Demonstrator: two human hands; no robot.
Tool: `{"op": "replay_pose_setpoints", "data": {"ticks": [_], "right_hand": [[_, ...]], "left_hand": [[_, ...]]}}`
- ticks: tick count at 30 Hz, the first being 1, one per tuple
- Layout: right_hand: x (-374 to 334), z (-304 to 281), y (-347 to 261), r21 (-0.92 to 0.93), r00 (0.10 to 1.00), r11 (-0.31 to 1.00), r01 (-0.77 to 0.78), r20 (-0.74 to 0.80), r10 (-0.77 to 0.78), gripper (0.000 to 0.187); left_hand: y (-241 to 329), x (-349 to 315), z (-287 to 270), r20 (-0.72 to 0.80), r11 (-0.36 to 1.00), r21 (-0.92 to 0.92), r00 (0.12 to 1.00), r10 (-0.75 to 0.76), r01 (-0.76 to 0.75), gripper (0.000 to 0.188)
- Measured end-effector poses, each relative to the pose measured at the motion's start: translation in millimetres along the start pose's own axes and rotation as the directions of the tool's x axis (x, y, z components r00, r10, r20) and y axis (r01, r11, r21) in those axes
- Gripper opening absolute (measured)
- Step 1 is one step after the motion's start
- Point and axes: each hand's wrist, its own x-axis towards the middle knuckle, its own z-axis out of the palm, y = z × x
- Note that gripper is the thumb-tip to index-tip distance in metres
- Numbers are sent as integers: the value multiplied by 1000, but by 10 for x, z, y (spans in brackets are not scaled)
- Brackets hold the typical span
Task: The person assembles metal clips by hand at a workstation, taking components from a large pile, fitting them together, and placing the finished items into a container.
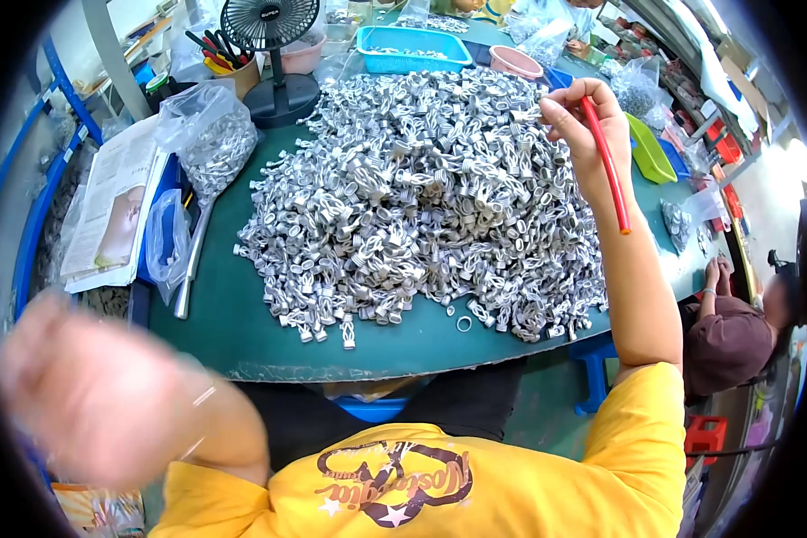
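Observation:
My right hand (588, 125) is raised over the right edge of a big heap of small silver-grey metal parts (421, 188). Its fingers are closed around a slim red rod (613, 179), which slants down along my wrist and forearm. At the far left, off the table's edge, my left hand (90, 386) is a blur of motion, so its fingers cannot be made out. A few loose parts, among them a small ring (464, 324), lie at the near side of the heap on the green tabletop (242, 336).
Behind the heap stand a black fan (282, 99), a blue tray (412, 65) and a tub of pliers (233, 72). Papers (117, 197) and a plastic bag of parts (211, 134) lie left. A lime-green bin (652, 151) stands right, and a person (731, 345) sits beyond.

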Motion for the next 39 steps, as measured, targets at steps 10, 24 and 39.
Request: {"op": "replay_pose_setpoints", "data": {"ticks": [10, 24, 39], "right_hand": [[196, 277, -166, 83, 912, 932, -353, 254, 323, 25], [1301, 570, 495, 211, 956, 940, -269, -63, 288, 20], [358, -63, -753, 198, 956, 954, 223, -235, -174, 16]], "left_hand": [[-627, -1705, 260, 726, 793, 604, 461, -510, -74, 56], [-642, -1681, 196, 724, 801, 599, 421, -547, 13, 58], [-669, -1703, 207, 728, 826, 562, 458, -510, 26, 59]]}}
